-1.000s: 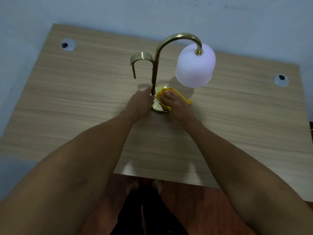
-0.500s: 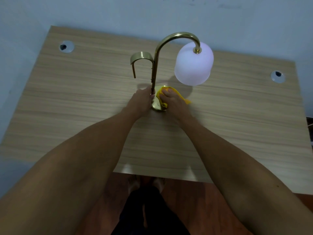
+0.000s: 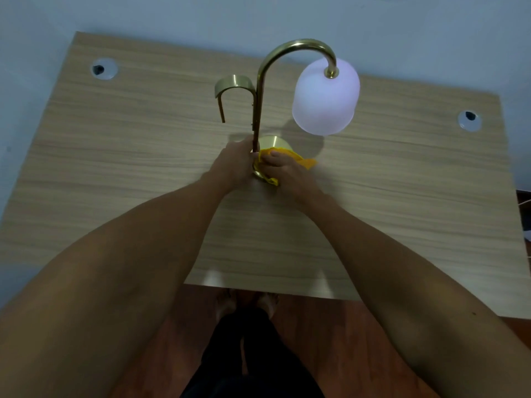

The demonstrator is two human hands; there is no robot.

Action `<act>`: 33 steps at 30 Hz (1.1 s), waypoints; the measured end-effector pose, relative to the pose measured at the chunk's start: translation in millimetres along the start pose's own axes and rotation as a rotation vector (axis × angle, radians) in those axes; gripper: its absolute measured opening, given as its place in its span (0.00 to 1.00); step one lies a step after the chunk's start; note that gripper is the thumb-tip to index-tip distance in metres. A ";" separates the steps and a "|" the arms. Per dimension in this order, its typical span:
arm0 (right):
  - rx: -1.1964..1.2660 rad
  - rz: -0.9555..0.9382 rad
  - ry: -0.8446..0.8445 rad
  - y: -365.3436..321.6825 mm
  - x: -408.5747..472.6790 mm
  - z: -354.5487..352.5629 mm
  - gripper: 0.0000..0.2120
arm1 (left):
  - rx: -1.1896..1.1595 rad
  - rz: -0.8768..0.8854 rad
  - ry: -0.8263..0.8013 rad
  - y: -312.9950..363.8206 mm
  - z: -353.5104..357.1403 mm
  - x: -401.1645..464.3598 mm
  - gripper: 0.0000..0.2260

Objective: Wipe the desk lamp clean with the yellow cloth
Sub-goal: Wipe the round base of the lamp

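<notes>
A brass desk lamp (image 3: 260, 90) stands mid-desk, with a curved neck, a smaller brass hook on its left and a frosted white shade (image 3: 326, 100) hanging at the right. Its round brass base (image 3: 273, 143) rests on the wood. My left hand (image 3: 234, 165) is closed around the bottom of the lamp's stem. My right hand (image 3: 287, 173) presses the yellow cloth (image 3: 309, 162) onto the near side of the base. Most of the cloth is hidden under that hand.
The wooden desk (image 3: 115, 173) has a cable grommet at back left (image 3: 104, 69) and another at back right (image 3: 469, 119). A pale wall runs behind the desk. My feet stand on a reddish wood floor (image 3: 330, 334) below the front edge.
My right hand with the cloth has slid slightly left along the base, closer to the stem. The left hand keeps its hold on the stem.
</notes>
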State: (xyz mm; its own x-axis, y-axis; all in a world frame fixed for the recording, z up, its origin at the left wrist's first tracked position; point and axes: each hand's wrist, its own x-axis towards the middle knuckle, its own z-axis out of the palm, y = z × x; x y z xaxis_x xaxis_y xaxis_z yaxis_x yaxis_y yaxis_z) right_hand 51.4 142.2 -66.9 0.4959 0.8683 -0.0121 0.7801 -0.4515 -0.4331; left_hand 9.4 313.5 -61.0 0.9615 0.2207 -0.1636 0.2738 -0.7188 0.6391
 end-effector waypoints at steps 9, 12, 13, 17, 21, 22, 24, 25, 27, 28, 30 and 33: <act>-0.010 -0.034 -0.039 5.6 2.8 -2.7 0.17 | 0.006 0.008 0.001 -2.5 2.1 0.1 0.06; 0.025 -0.079 -0.070 13.3 -12.4 -9.6 0.20 | 0.009 -0.015 -0.013 -2.9 1.0 1.4 0.05; 0.033 -0.044 -0.057 17.2 -17.8 -16.1 0.20 | 0.003 -0.029 -0.019 -2.6 0.6 1.5 0.05; -0.001 0.023 0.018 22.6 -9.7 -18.6 0.15 | 0.003 -0.034 -0.017 -1.7 1.8 0.9 0.05; 0.025 -0.114 -0.103 16.7 -14.1 -10.1 0.19 | 0.008 -0.040 -0.018 -0.1 1.4 1.7 0.05; 0.040 -0.105 -0.111 20.2 -21.7 -16.5 0.20 | 0.013 -0.043 -0.023 -0.4 1.2 1.7 0.05; 0.049 -0.053 -0.072 30.2 -32.6 -29.7 0.20 | 0.013 -0.043 -0.026 -0.8 1.5 1.3 0.05; 0.043 -0.021 -0.048 34.0 -33.8 -33.3 0.19 | 0.012 -0.041 -0.027 -1.0 1.9 0.9 0.04; -0.002 -0.029 -0.004 31.0 -24.7 -32.7 0.16 | 0.016 -0.043 -0.031 -0.4 1.6 0.5 0.04; -0.017 -0.055 0.005 25.9 -17.0 -27.2 0.15 | 0.020 -0.045 -0.033 -0.2 1.5 0.6 0.04; -0.001 -0.071 -0.034 13.4 -7.5 -14.9 0.15 | 0.025 -0.036 -0.040 0.4 0.7 0.7 0.05; 0.036 -0.090 -0.110 16.5 -16.7 -18.0 0.18 | 0.026 -0.040 -0.044 0.8 -1.2 0.1 0.04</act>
State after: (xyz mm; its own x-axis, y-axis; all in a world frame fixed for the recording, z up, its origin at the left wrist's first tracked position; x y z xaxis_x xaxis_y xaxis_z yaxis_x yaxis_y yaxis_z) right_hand 62.9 116.6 -57.6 0.3785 0.9230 -0.0696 0.8044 -0.3652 -0.4686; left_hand 9.7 313.8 -59.6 0.9498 0.2210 -0.2215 0.3119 -0.7271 0.6117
